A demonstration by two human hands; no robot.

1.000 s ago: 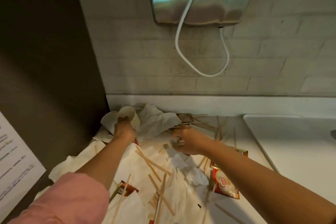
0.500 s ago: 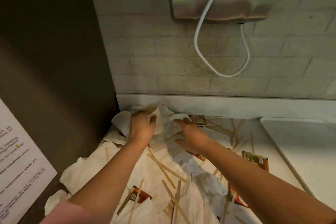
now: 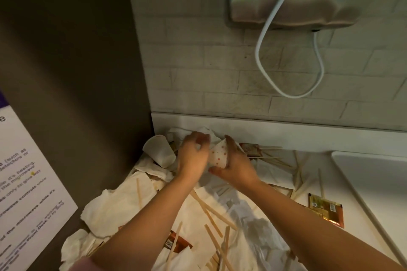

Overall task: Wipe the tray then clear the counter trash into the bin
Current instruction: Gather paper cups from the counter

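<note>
Clutches red-dotted white paper cup (image 3: 218,156) between left hand (image 3: 192,154) and right hand (image 3: 233,163).
Risks bumping plain white paper cup (image 3: 158,149) at 9 o'clock.

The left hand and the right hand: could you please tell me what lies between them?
A dotted paper cup lies between the left hand and the right hand, whose fingers curl round it, as the head view shows.

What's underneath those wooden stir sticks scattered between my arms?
Crumpled paper napkins and a brown packet lie under the stir sticks. Whatever is beneath the napkins is covered.
</note>
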